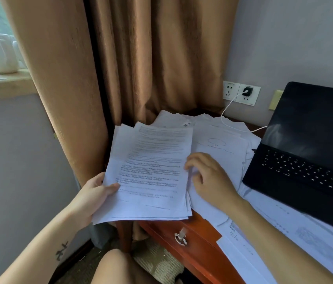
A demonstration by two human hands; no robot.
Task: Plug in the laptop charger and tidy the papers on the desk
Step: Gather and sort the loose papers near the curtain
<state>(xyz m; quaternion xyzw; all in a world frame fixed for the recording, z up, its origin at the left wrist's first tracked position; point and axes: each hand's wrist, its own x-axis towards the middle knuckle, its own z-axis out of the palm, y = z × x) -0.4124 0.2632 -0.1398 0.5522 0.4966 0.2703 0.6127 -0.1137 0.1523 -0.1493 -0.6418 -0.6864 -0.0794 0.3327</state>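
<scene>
Two piles: my left grip (94, 193) pinches the stack of printed white sheets (151, 171), thumb on top, over the corner of the red-brown wooden table (198, 232), ready for more. My right grip (208, 177), fingers loosely spread, rests on scattered white papers (223, 148). The black charger plug (247, 92) sits socketed.

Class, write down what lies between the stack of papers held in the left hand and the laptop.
Head view: the right hand, and under it loose sheets spread over the desk.
</scene>
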